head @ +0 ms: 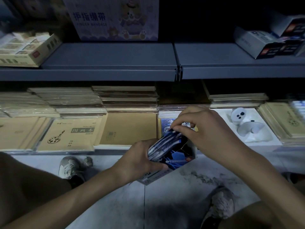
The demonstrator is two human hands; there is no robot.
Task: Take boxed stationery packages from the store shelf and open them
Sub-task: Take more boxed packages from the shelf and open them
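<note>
My left hand (142, 160) grips a small blue and white stationery box (179, 157) from below and the side, held over the floor in front of the lower shelf. The box's top is open and a bundle of dark blue pens (165, 142) sticks out of it. My right hand (203, 129) reaches in from above, fingertips pinched on the upper end of the pens. More blue and white boxes (270, 43) lie on the upper shelf at the right.
The grey upper shelf (109, 63) carries a finger-bandage carton (113, 19) and a tan box of small packs (24, 48). The lower shelf holds stacks of brown notebooks (69, 136) and a white toy pack (244, 126). My shoes (71, 167) stand on the pale tile floor.
</note>
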